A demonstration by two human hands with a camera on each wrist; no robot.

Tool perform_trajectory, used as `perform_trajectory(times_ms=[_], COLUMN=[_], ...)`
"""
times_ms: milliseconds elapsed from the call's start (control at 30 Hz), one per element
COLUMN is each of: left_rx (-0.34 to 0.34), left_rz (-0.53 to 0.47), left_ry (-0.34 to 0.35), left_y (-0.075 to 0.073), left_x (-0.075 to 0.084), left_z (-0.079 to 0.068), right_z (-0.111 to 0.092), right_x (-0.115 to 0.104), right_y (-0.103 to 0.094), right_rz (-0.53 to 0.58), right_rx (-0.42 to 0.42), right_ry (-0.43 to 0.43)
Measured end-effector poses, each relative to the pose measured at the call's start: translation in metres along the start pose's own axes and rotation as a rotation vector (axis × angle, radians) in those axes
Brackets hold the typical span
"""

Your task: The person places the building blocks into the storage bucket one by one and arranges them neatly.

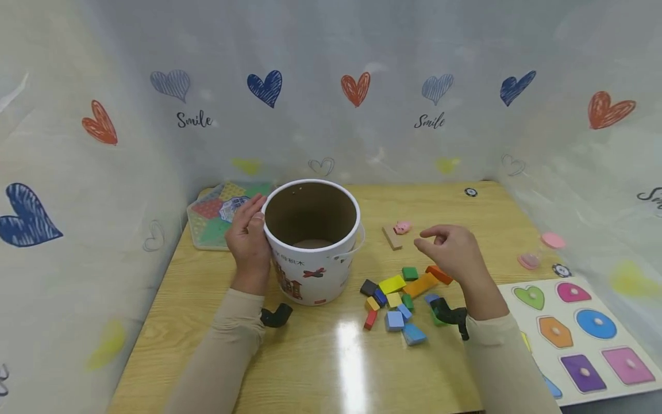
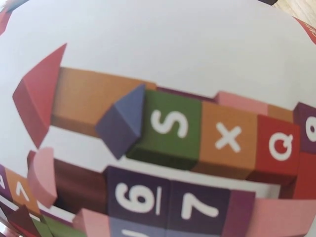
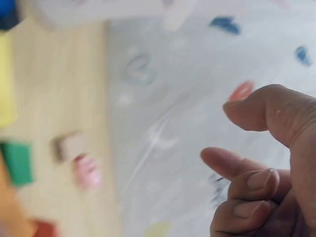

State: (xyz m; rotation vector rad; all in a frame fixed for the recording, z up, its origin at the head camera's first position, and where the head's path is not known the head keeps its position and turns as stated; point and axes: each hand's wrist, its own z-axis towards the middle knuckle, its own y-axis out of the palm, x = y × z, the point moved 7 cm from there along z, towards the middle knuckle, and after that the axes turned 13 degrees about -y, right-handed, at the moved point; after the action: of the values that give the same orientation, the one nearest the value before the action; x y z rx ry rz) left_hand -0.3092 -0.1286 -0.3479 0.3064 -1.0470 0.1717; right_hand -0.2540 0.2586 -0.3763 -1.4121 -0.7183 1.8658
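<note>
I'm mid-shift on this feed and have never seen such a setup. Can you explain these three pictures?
There's no robot: these are a person's bare hands. The widest picture comes from a camera on the head, looking forward and down. The other two come from cameras on the wrists: the left one is filled by the printed side of a bucket; the right one shows the thumb and fingers, with a blurred background.

On the table stands that white bucket. Beside it lie coloured blocks, a pink pig, a pink hourglass and a shape puzzle.

The left hand rests against the bucket near its rim. The right hand holds nothing; its thumb and forefinger are apart.
</note>
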Motion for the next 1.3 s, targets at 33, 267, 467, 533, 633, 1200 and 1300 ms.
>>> perform_trajectory(times_ms=[33, 267, 467, 533, 633, 1200, 1300], left_rx=[0.010, 0.036, 0.021, 0.024, 0.029, 0.011, 0.005], left_rz=[-0.001, -0.010, -0.022, -0.024, -0.016, 0.014, 0.000], left_ry=[-0.001, -0.001, 0.023, 0.033, 0.029, 0.040, 0.048], left_y=[-0.002, -0.014, -0.016, -0.017, -0.016, -0.004, -0.001], left_x=[0.001, 0.003, 0.004, 0.005, 0.004, 0.003, 0.003], left_z=[0.001, 0.004, 0.004, 0.005, 0.004, 0.002, 0.001], right_z=[-0.001, -0.009, -0.014, -0.015, -0.016, 0.020, 0.030], right_x=[0.012, 0.066, 0.096, 0.102, 0.107, -0.048, -0.092], right_y=[0.005, 0.025, 0.036, 0.040, 0.046, -0.002, 0.000], right_rz=[-0.026, -0.221, -0.233, -0.202, -0.175, 0.006, 0.084], right_rx=[-0.034, -0.224, -0.293, -0.312, -0.325, 0.034, 0.062], right_ry=[0.018, 0.142, 0.217, 0.237, 0.234, -0.137, -0.228])
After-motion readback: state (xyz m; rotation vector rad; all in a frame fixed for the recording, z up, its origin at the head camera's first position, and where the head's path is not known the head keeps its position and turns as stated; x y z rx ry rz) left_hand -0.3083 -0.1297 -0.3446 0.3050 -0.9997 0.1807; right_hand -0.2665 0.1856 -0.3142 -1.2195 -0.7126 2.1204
